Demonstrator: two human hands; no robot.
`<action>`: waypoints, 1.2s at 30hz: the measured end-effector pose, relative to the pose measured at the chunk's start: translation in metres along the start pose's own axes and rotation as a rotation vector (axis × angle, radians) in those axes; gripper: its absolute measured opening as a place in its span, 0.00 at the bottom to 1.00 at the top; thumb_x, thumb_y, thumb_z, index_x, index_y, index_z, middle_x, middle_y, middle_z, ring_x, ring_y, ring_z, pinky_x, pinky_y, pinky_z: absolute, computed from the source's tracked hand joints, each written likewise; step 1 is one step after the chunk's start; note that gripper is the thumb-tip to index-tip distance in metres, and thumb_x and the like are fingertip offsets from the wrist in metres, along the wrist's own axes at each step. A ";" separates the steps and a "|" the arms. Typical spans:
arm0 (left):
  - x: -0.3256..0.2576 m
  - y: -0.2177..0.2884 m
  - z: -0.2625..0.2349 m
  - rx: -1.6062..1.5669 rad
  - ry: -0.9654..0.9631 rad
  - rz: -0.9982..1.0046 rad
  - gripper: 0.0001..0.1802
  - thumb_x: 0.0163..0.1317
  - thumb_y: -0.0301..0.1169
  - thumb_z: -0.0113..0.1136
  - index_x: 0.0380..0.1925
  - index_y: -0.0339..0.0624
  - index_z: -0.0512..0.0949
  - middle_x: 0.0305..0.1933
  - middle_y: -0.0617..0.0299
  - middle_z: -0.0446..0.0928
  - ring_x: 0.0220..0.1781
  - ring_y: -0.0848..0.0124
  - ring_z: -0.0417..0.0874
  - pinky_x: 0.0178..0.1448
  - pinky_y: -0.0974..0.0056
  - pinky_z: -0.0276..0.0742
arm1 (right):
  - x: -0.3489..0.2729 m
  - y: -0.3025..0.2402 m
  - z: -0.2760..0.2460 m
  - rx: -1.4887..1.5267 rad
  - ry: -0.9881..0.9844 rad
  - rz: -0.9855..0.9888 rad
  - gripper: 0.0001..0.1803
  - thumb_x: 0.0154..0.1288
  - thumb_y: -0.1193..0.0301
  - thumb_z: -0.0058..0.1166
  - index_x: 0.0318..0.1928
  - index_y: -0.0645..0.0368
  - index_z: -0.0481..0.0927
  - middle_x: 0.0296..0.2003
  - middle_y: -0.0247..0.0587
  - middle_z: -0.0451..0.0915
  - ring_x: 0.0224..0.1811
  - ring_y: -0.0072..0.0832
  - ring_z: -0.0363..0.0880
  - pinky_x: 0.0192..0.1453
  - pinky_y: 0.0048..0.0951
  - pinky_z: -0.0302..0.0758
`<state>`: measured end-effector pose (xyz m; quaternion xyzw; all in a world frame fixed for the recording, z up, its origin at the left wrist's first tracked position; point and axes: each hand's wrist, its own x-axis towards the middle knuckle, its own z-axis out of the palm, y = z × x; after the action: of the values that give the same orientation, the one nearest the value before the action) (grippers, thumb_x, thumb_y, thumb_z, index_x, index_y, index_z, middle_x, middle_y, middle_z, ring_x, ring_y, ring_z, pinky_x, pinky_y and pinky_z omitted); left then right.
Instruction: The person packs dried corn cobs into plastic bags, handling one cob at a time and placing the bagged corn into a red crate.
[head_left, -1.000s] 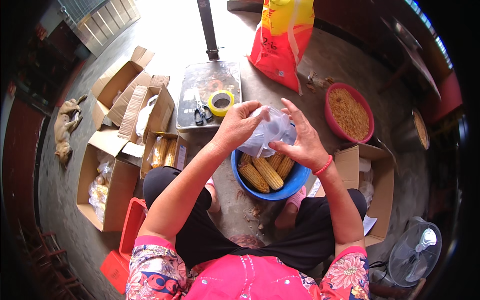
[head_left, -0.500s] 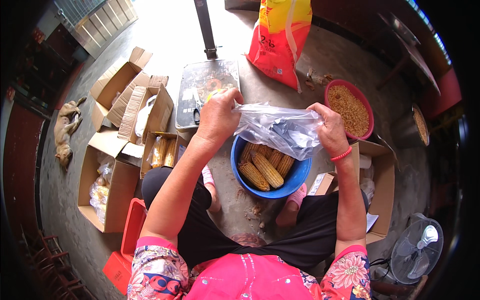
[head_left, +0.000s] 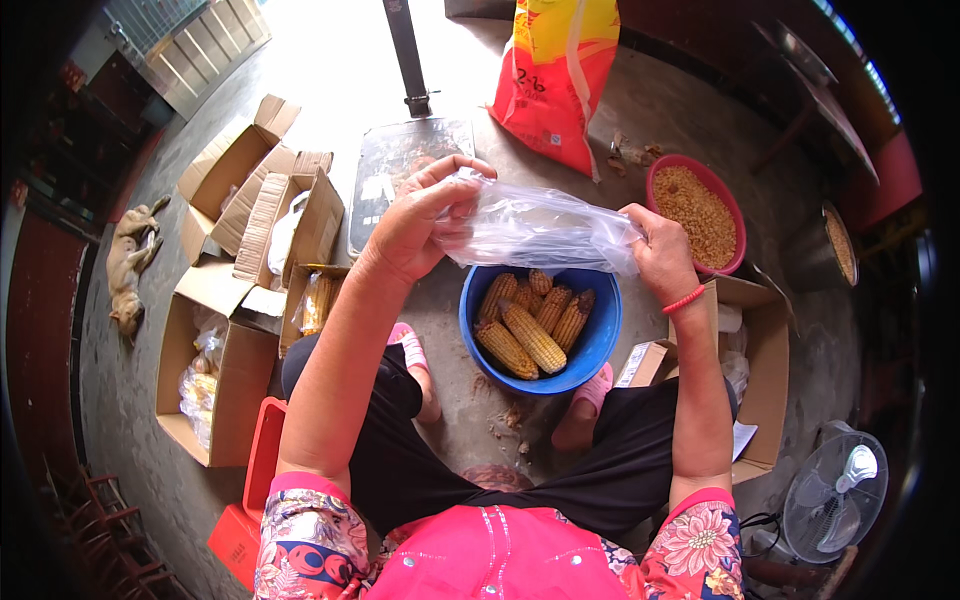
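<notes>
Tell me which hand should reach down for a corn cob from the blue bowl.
Probably the right hand. It grips only the end of the plastic bag and sits near the blue bowl of corn cobs. The left hand pinches the bag's mouth, so it seems better kept there.

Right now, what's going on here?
A seated person stretches a clear plastic bag between the left hand and right hand, above a blue bowl of corn cobs. A red bowl of kernels sits to the right, open cardboard boxes to the left.
</notes>
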<state>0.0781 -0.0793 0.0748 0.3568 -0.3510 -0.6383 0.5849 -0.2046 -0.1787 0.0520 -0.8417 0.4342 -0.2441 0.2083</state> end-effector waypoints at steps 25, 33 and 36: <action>0.003 -0.023 0.034 0.416 0.070 -0.002 0.20 0.67 0.45 0.48 0.34 0.40 0.80 0.17 0.77 0.64 0.18 0.86 0.55 0.21 0.76 0.51 | -0.035 -0.039 0.040 -0.368 -0.404 -0.161 0.33 0.47 0.70 0.58 0.58 0.57 0.68 0.36 0.51 0.79 0.42 0.42 0.77 0.52 0.42 0.64; 0.004 -0.025 0.021 0.550 0.211 0.097 0.23 0.70 0.43 0.42 0.31 0.37 0.80 0.14 0.76 0.56 0.16 0.85 0.55 0.21 0.74 0.50 | -0.040 -0.050 0.035 -0.505 -0.561 -0.233 0.26 0.55 0.50 0.53 0.48 0.54 0.75 0.34 0.55 0.79 0.37 0.46 0.78 0.48 0.45 0.64; 0.003 -0.028 0.018 0.664 0.211 0.124 0.22 0.69 0.43 0.43 0.34 0.35 0.79 0.15 0.74 0.61 0.19 0.84 0.60 0.23 0.75 0.56 | -0.039 -0.053 0.036 -0.282 -0.482 -0.071 0.31 0.61 0.48 0.46 0.56 0.57 0.69 0.35 0.58 0.79 0.41 0.50 0.77 0.46 0.47 0.69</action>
<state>0.0487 -0.0795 0.0596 0.5696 -0.4979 -0.4122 0.5078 -0.1694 -0.1126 0.0444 -0.9108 0.3721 0.0186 0.1777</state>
